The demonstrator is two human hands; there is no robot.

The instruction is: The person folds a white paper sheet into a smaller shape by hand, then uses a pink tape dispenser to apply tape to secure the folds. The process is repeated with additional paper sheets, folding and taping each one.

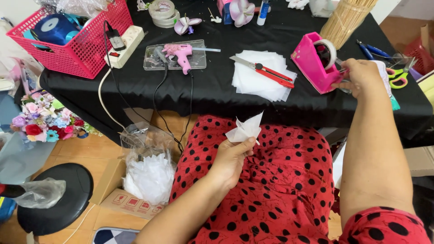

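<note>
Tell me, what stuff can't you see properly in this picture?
Head view, the only one:
- Tape end: the right hand covers the front of the pink dispenser.
- Folded white piece: its base is hidden in the left hand fingers.
- Scissors: partly behind the right hand.
- Stick bundle: cut off by the top edge.
- Basket contents: hidden by its wall.

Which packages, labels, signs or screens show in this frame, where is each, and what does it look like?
Cardboard box: on the floor left of the person's lap, flat brown, small red symbols printed along its side.
Clear plastic bag: standing in that box, crumpled, filled with white material.
Glue stick: upright at the table's far edge, white tube, blue label band.
No signs or screens in view.
</note>
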